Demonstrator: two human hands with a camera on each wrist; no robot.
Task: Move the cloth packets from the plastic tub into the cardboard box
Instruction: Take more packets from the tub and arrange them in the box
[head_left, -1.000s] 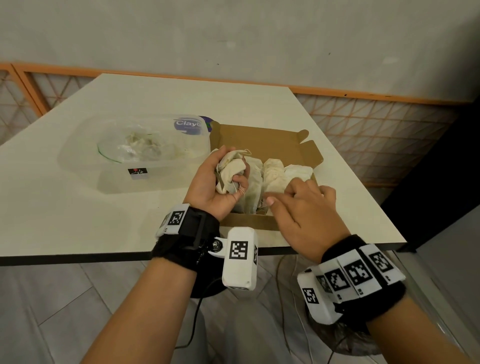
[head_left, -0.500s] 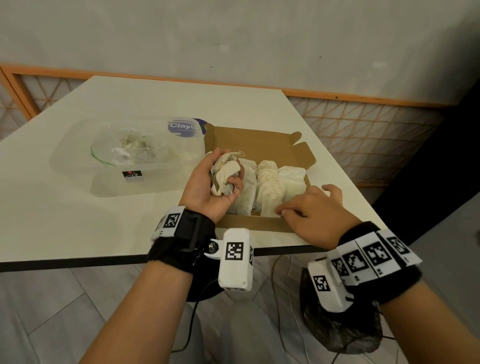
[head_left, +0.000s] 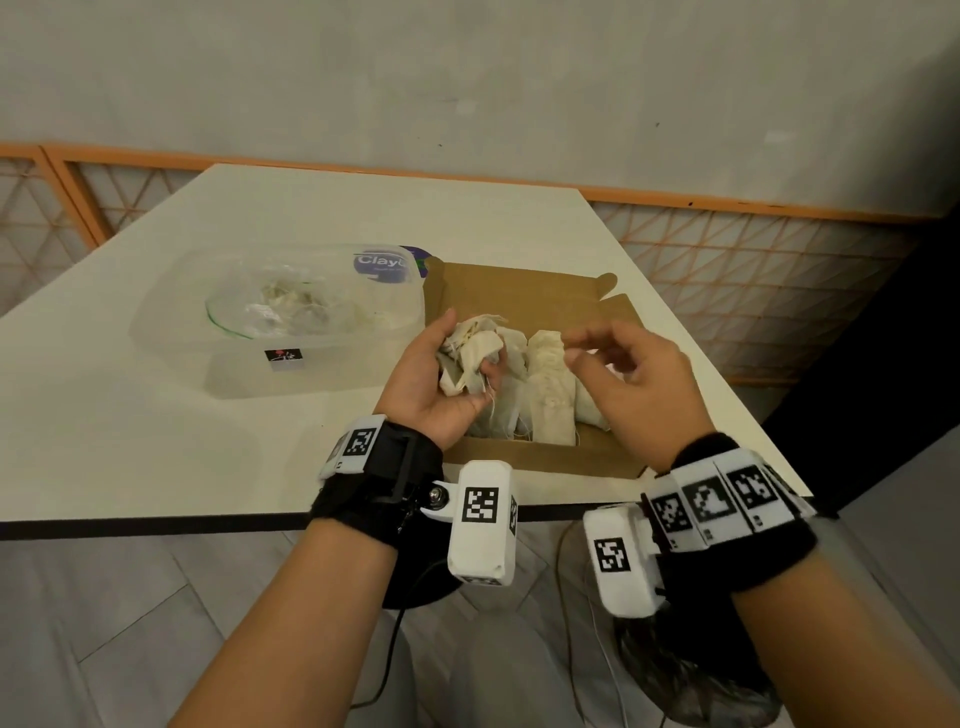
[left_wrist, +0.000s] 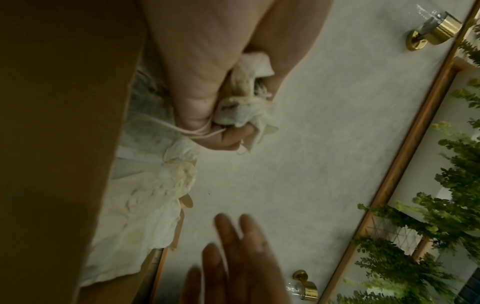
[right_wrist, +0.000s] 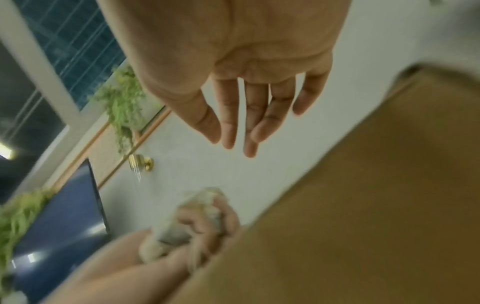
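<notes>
Dim, soft indoor light; right wrist view blurred, edges warped.

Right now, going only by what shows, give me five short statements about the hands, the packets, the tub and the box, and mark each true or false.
1. The left hand grips a bunch of cloth packets over the cardboard box. True.
2. The right hand pinches a packet. False: it holds nothing, its fingers loosely extended above the box.
3. Several packets already lie in the box. True.
4. The plastic tub stands to the right of the box. False: it stands on its left on the table.
5. The box's flaps are closed. False: the box is open.
</notes>
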